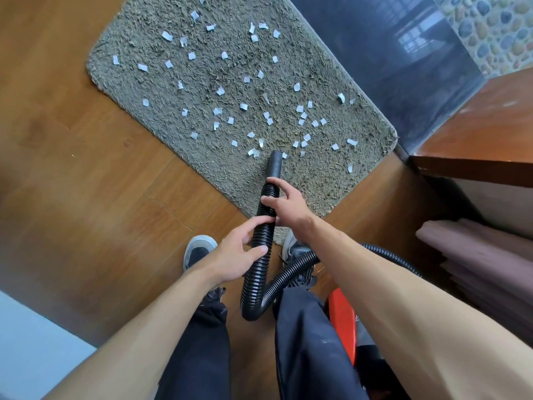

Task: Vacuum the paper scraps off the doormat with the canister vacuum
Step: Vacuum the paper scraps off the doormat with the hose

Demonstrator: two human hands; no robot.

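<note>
Dozens of paper scraps (pixel 243 106): strewn over the doormat (pixel 161 30).
Hose (pixel 258 272): nozzle (pixel 275 163) on the mat's near edge.
Left hand (pixel 233 261): fingers (pixel 242 230) wrapped round hose.
Right hand (pixel 285 202): fingers grasping hose, farther along.

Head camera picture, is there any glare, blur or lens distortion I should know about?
Head view: wide-angle bending curves the doormat edges and the floorboards. Head view: the dark glossy panel mirrors a bright window. Head view: the paper scraps and hose look sharp, under soft light with faint shadows.
</note>
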